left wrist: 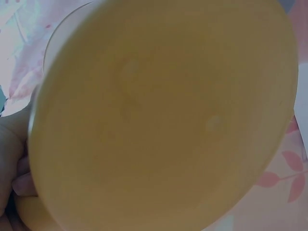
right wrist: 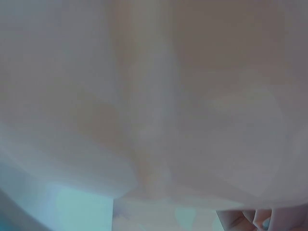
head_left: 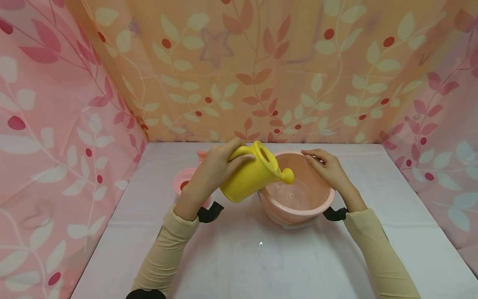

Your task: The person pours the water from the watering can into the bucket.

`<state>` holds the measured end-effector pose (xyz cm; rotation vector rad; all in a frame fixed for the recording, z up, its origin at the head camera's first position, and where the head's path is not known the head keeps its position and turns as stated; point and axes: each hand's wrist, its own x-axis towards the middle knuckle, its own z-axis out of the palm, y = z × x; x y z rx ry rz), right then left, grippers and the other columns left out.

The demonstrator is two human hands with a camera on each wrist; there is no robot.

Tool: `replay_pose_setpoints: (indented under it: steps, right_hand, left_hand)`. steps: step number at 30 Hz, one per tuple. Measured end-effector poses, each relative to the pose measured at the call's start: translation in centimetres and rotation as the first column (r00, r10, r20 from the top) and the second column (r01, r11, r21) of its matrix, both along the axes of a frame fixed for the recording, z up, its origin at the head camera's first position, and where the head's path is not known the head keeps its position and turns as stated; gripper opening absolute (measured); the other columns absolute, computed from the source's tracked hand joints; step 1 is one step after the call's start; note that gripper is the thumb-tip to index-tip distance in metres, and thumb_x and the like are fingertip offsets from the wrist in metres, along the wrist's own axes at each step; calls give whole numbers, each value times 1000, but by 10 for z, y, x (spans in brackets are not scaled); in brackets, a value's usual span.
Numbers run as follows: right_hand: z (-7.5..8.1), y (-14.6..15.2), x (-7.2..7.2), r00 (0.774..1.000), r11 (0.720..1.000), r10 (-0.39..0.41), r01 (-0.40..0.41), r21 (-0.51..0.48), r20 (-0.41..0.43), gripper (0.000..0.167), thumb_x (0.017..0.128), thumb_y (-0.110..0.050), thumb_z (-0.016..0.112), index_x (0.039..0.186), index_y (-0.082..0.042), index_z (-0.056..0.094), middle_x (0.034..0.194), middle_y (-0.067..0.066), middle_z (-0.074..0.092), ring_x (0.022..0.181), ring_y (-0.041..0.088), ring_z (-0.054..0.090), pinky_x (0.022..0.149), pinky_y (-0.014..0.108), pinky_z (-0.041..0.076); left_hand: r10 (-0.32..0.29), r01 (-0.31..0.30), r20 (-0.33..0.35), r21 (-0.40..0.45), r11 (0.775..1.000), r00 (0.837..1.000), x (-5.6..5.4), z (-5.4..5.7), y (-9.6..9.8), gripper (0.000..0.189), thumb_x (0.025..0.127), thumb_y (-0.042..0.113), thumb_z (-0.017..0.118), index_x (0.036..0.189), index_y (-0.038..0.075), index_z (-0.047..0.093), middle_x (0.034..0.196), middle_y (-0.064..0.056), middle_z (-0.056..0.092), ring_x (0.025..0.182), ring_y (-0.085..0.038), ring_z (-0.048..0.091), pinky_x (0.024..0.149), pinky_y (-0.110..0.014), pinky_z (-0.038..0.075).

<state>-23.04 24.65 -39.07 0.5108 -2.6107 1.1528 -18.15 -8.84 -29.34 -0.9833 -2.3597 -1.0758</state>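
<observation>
My left hand [head_left: 220, 164] grips the handle of a yellow watering can [head_left: 248, 174]. The can is tilted to the right, its round spout head [head_left: 287, 176] over a pink basin [head_left: 298, 212]. Rippled water shows in the bottom of the basin. On the basin's right rim, my right hand [head_left: 326, 166] holds on with bent fingers. The can's yellow base [left wrist: 163, 120] fills most of the left wrist view, with curled fingers at its left. In the right wrist view, the blurred basin wall [right wrist: 231, 134] covers nearly everything, a bit of the hand showing at lower right.
Partly hidden behind my left forearm is a pink round object [head_left: 181, 179] with a red part inside. Small water drops [head_left: 261, 243] lie on the white tabletop [head_left: 239, 265] in front of the basin. Patterned cloth [head_left: 261, 74] stands around the back and sides.
</observation>
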Motion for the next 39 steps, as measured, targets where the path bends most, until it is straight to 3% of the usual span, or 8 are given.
replay_pose_setpoints:
  steps: [10,16,22,39]
  right_hand:
    - [24,-17,20,1000,1000,-3,3,-8,-2,27,94,-8,54,118,2,60,114,19,61,93,12,54,76,9,40]
    - [11,-8,10,1000,1000,-7,7,-15,1,27,94,-12,55,119,-3,61,115,15,61,93,8,53,76,10,40]
    - [-4,2,-1,1000,1000,-11,11,-5,10,29,95,-23,54,121,-12,62,116,7,62,97,12,55,77,10,42]
    - [-4,2,-2,999,1000,-29,29,-11,29,31,94,-29,54,121,-16,62,116,1,62,93,5,53,76,12,42]
  left_hand:
    - [3,-3,-9,-19,1000,1000,-1,1,0,24,85,32,65,90,12,53,72,3,50,62,-11,48,58,-23,44]
    - [-13,13,-12,-30,999,1000,-2,3,0,24,86,33,64,86,13,50,71,2,46,59,-10,46,55,-22,42]
    - [-18,18,-7,-37,999,1000,-3,4,0,24,86,33,64,87,13,51,71,3,47,59,-10,47,56,-22,43]
    - [-36,36,-4,-48,998,999,-6,4,-2,22,86,32,63,89,14,52,70,4,47,56,-9,45,54,-22,42]
